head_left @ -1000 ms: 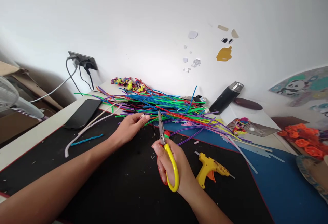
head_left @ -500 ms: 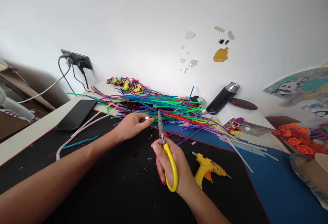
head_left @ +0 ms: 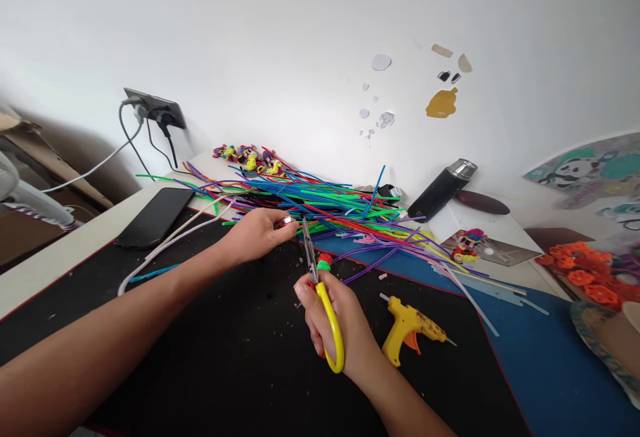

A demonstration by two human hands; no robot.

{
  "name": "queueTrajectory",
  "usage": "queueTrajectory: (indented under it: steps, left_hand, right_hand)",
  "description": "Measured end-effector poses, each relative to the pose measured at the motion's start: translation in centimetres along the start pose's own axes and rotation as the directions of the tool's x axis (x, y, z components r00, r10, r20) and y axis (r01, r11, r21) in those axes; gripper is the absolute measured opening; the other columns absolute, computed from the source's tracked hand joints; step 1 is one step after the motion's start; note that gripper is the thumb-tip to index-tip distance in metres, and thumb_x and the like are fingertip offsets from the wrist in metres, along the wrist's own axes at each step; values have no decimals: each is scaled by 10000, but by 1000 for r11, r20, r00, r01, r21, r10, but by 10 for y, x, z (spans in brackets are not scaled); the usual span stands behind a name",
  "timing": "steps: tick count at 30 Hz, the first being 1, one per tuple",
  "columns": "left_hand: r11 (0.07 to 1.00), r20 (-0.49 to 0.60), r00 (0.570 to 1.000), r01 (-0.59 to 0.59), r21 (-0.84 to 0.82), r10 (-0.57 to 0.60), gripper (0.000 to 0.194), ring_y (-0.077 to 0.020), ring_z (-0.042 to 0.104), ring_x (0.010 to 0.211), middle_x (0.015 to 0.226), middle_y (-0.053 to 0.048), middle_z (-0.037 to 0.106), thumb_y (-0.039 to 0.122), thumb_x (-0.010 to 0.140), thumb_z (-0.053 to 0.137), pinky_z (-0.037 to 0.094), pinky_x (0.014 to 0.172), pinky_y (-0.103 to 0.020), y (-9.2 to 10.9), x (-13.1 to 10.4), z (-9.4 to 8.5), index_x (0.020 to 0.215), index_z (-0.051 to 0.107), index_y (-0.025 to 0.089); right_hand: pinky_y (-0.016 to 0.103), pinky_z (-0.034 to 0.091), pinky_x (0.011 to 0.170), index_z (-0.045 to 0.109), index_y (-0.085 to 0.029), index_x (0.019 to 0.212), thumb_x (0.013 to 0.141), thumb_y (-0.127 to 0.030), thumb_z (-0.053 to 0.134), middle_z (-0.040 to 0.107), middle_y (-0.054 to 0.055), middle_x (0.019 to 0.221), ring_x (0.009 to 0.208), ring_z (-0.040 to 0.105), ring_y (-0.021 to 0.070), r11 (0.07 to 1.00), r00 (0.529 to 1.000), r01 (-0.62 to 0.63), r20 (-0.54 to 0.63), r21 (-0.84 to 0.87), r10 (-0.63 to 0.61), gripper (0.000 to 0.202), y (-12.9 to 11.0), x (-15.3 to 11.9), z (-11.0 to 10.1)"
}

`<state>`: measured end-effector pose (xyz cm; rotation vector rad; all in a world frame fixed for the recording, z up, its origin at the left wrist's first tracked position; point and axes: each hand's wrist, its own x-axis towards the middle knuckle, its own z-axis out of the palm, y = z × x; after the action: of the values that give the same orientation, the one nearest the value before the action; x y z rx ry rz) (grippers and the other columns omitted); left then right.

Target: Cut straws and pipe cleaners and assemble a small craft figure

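My right hand (head_left: 333, 320) is wrapped round scissors (head_left: 336, 337) with a yellow loop and some red on the other handle. Their blades point up and away, close together, with the tips just right of my left fingertips. My left hand (head_left: 257, 233) is closed in a pinch over the near edge of a pile of pipe cleaners (head_left: 310, 197). Something small and pale shows at its fingertips, too small to name. Beside my right fingers is a small red and green fuzzy piece (head_left: 325, 262); whether the hand touches it I cannot tell.
A yellow glue gun (head_left: 407, 327) lies on the black mat (head_left: 240, 370). Left are a phone (head_left: 155, 217) and a twisted blue piece (head_left: 154, 273). Small colourful figures (head_left: 247, 157) stand by the wall; another figure (head_left: 469, 245) sits right, near a black flask (head_left: 440, 190).
The view has shifted slightly. My left hand has turned a little, and the scissor tips are closer to its fingers. Green now shows beside the red piece near my right hand.
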<state>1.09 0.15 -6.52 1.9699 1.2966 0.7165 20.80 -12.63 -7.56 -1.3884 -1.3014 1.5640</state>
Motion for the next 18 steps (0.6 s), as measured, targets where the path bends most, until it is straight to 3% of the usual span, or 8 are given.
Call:
queueTrajectory:
  steps: [5,18]
  left_hand:
    - [1000,3,1000,1,23,-1,468,-136,312,598,630,43,378,632,896,566,243,553,-287,0,0,1,710,603,204]
    - [995,-3,1000,-5,96,6,474,-145,356,622,644,27,428,646,903,524,257,576,-292,3,-1,0,704,545,216]
  right_hand:
    - [201,330,381,576,-253,986,925,-816,691,439,-134,490,341,394,88,1000,1000,-5,-4,2,5,578,-1,0,0]
    - [195,327,381,584,-251,986,931,-807,694,449,-129,482,343,395,85,1000,1000,-7,1,-3,7,570,-1,-1,0]
